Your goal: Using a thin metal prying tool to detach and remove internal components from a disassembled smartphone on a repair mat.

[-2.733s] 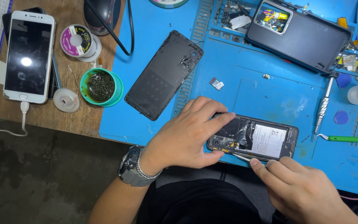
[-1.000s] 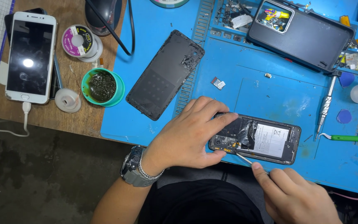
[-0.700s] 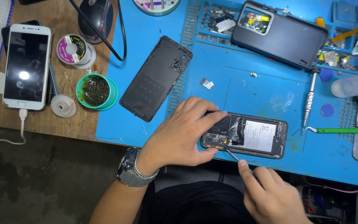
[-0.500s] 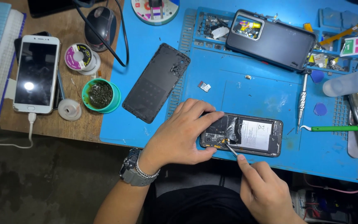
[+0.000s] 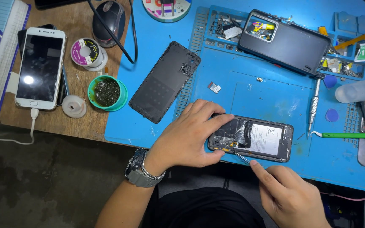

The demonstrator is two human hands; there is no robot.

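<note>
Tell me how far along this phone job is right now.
Done: the back cover is off and lies on the blue mat. In hand: the left hand steadies the opened phone while the right hand works tweezers inside its lower edge. Left: the phone is uncovered, battery exposed.

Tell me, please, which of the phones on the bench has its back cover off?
The black opened phone under the left hand; its battery shows, unlike the white phone and cased phone.

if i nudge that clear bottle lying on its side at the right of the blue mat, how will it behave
The clear bottle lies on its side and looks round, so it would probably roll rather than slide. It looks like thin plastic, so it is likely light and easy to shift. The screwdriver lies close on its left and might stop it.
</note>
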